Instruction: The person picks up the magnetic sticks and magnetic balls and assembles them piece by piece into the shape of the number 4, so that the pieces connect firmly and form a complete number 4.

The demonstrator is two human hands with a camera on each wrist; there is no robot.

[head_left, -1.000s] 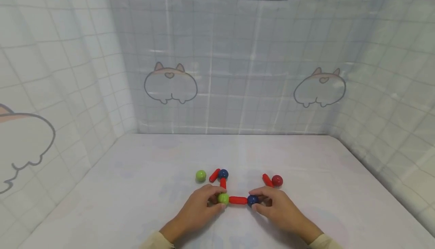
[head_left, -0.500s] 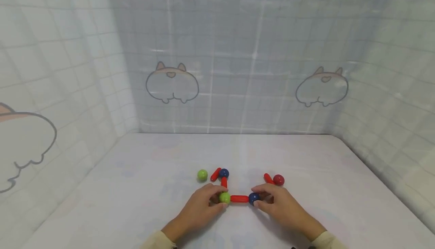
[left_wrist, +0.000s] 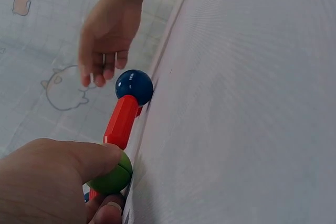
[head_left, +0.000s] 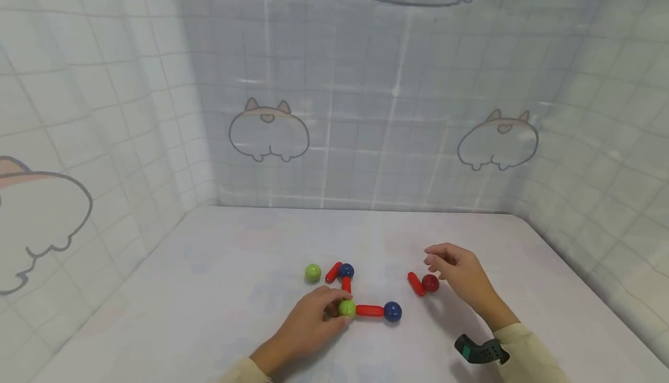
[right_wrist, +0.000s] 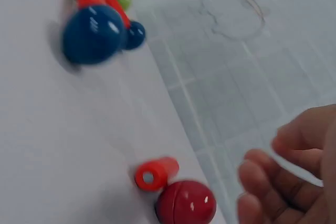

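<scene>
My left hand (head_left: 315,319) pinches a green ball (head_left: 347,309) between thumb and fingers. One red rod (head_left: 370,311) runs right from it to a blue ball (head_left: 392,311). Another red rod (head_left: 346,284) runs away from the green ball to a second blue ball (head_left: 346,271), which a third red rod (head_left: 333,272) adjoins. My right hand (head_left: 465,273) hovers with loosely bent fingers, holding nothing, just right of a dark red ball (head_left: 431,282). Against that ball lies a loose red rod (right_wrist: 157,173), a round metal spot showing in its end.
A loose green ball (head_left: 313,273) lies left of the joined pieces. All rests on a pale tabletop (head_left: 251,244), with patterned cloth (head_left: 360,139) hanging behind and on both sides. A dark band (head_left: 481,349) is worn on the right wrist.
My right hand has let go of the near blue ball and moved right and away, beside the dark red ball. The left hand keeps its hold on the green ball.
</scene>
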